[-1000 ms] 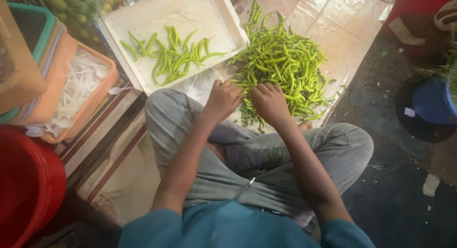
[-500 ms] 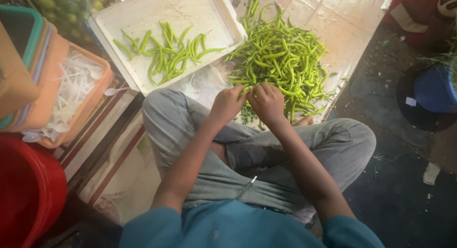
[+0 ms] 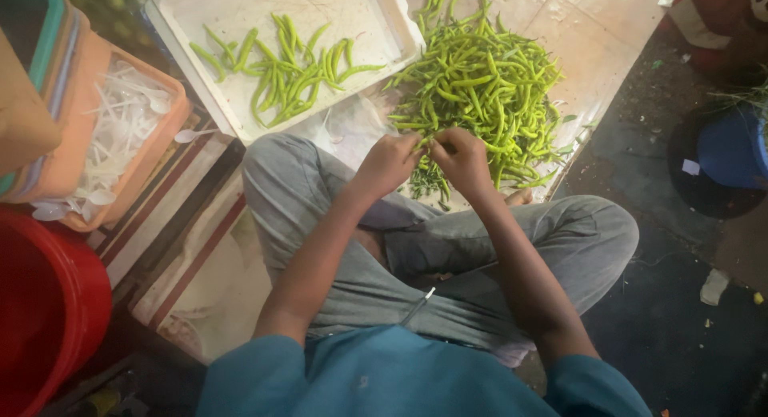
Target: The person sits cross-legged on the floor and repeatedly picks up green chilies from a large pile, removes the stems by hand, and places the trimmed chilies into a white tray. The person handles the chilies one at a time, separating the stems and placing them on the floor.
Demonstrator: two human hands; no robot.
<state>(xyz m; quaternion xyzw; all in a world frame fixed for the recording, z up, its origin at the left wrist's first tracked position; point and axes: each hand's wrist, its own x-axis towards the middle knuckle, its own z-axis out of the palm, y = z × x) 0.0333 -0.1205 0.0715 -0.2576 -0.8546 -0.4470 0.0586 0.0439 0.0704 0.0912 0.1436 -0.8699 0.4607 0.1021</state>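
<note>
I sit cross-legged on the floor. My left hand (image 3: 390,162) and my right hand (image 3: 462,157) meet at the near edge of a large pile of green chillies (image 3: 480,89). Both hands pinch one green chilli (image 3: 425,139) between their fingertips. A small heap of dark green stems (image 3: 428,185) lies just below my hands. To the upper left, a white tray (image 3: 384,21) holds a smaller batch of green chillies (image 3: 284,69).
An orange tub (image 3: 152,157) with white plastic spoons stands at the left, with a teal-rimmed container (image 3: 50,17) behind it. A red bucket (image 3: 76,305) is at the lower left. A blue basin (image 3: 732,149) sits on the dark floor at the right.
My hands have closed together on one chilli at the pile's near edge. The camera view has shifted slightly.
</note>
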